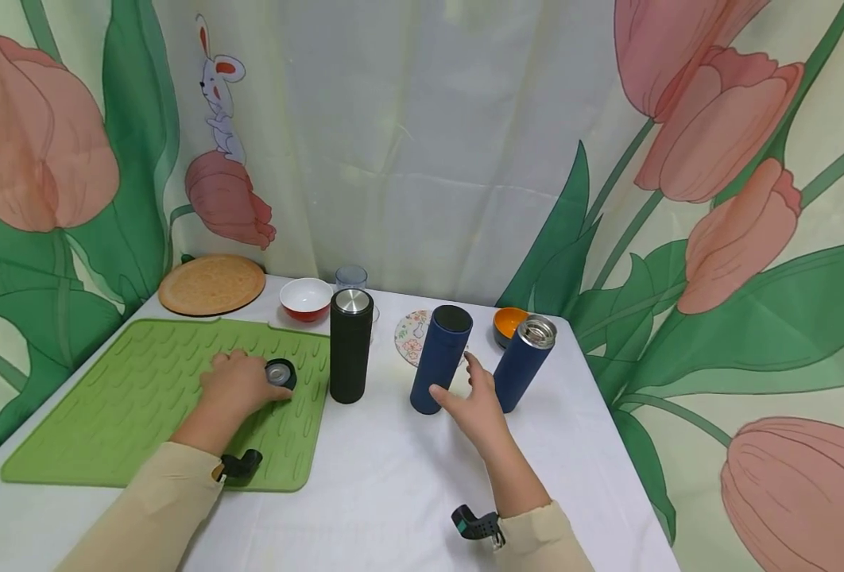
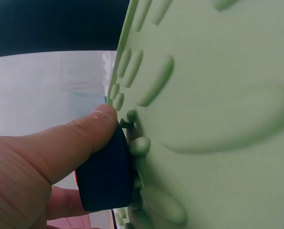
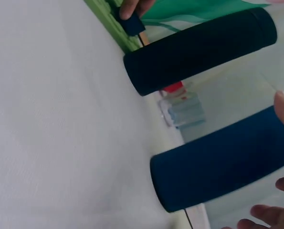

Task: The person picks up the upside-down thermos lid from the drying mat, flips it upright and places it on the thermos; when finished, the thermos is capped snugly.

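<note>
My left hand (image 1: 232, 385) pinches a dark blue bottle lid (image 1: 280, 374) between thumb and fingers on the green drying mat (image 1: 164, 413). In the left wrist view the thumb lies on the edge of the lid (image 2: 106, 171), which meets the mat's ridges. My right hand (image 1: 475, 401) is spread beside a blue thermos bottle (image 1: 439, 361) with a dark top, thumb and fingers apart; whether they touch it I cannot tell. Behind the right hand stands a second blue bottle (image 1: 522, 367), lidless, its metal mouth showing. A black thermos bottle (image 1: 350, 349) with a silver-topped lid stands between the hands.
Along the back of the white table (image 1: 372, 492) are a round wooden board (image 1: 211, 284), a red and white bowl (image 1: 306, 298), a clear glass (image 1: 351, 276), a floral plate (image 1: 409, 338) and an orange bowl (image 1: 509, 319). A tulip-printed curtain (image 1: 422, 159) hangs behind.
</note>
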A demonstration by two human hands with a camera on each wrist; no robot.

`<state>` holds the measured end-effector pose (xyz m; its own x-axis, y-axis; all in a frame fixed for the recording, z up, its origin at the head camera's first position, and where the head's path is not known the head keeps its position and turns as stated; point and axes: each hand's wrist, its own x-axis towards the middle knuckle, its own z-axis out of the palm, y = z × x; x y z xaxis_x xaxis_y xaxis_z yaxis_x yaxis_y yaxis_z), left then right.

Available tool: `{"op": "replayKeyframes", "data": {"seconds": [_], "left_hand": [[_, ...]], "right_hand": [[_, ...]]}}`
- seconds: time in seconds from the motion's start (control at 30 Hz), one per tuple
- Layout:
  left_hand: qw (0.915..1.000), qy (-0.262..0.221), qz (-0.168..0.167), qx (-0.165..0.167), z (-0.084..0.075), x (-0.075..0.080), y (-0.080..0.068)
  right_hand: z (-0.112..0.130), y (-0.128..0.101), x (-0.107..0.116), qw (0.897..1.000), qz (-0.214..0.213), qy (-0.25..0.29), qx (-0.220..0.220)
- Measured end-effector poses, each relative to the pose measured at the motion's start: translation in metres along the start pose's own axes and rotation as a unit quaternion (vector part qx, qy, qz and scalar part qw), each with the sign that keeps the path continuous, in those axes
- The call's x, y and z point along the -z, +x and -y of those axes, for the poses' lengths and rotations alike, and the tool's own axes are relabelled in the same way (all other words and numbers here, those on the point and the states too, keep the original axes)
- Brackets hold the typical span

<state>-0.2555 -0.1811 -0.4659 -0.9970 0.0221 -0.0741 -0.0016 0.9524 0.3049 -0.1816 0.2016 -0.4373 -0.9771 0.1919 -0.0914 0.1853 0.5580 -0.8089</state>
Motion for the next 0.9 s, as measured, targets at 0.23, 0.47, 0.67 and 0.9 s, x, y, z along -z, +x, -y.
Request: {"op": "replayKeyframes", "data": {"seconds": [0.23, 0.47, 0.67, 0.9], "left_hand": [[1.0000, 0.001, 0.007, 0.005, -0.011, -0.003, -0.001], [1.0000, -0.005, -0.004, 0.006, -0.012, 0.000, -0.001], [0.9998, 0.005, -0.014, -0.011, -0.008, -0.001, -0.010], [0.9953, -0.021, -0.078, -0.054, -0.025, 0.005, -0.047]], "right_hand": [[-0.001, 0.012, -0.008, 1.000, -0.026, 0.010, 0.001], [-0.001, 0.016, -0.006, 0.999, -0.045, 0.006, 0.022], [0.001, 0.017, -0.009, 0.999, -0.038, 0.003, 0.015], [0.001, 0.013, -0.010, 1.000, -0.026, -0.009, 0.010]]}}
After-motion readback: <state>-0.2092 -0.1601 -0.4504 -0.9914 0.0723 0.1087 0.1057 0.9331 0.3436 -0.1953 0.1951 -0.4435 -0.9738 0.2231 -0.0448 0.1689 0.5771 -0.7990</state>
